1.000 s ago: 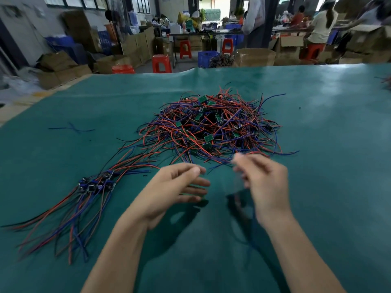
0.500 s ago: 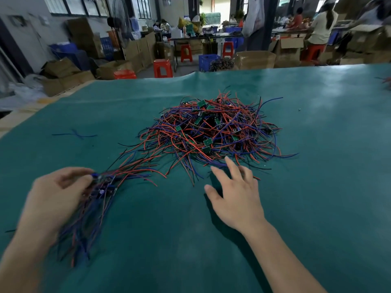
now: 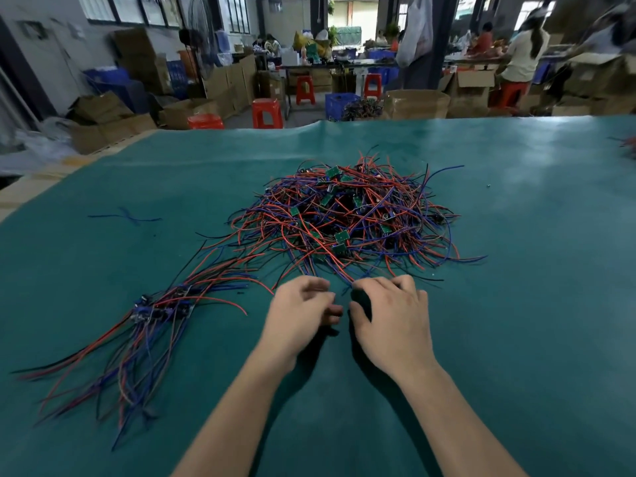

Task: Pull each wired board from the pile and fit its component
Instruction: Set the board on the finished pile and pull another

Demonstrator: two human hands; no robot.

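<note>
While both hands work at the near edge of the pile (image 3: 347, 215), the head view, the only one, shows plenty that could snag. The right hand (image 3: 392, 315) has its fingers curled down over wire ends at the pile's fringe, and seems to pinch them, though the contact itself is hidden under the knuckles. The left hand (image 3: 299, 308) sits just beside it, fingers loosely bent; whether it holds a wire I cannot tell.

A tug on one lead may well drag neighbours along, since red, blue and black wires cross everywhere; a hard pull could strain a solder joint on a board (image 3: 340, 236) or scatter the heap. Picking a lead whose board lies buried deep would make that worse.

Done boards (image 3: 161, 304) lie in a fanned bundle to the left on the mat (image 3: 516, 304), well apart from the pile, yet its longest leads reach toward the pile's stragglers and could mix.

Hard to make out: the component to be fitted, which I cannot find; the fingertips of both hands; and the bundle, which is smeared by motion blur.
</note>
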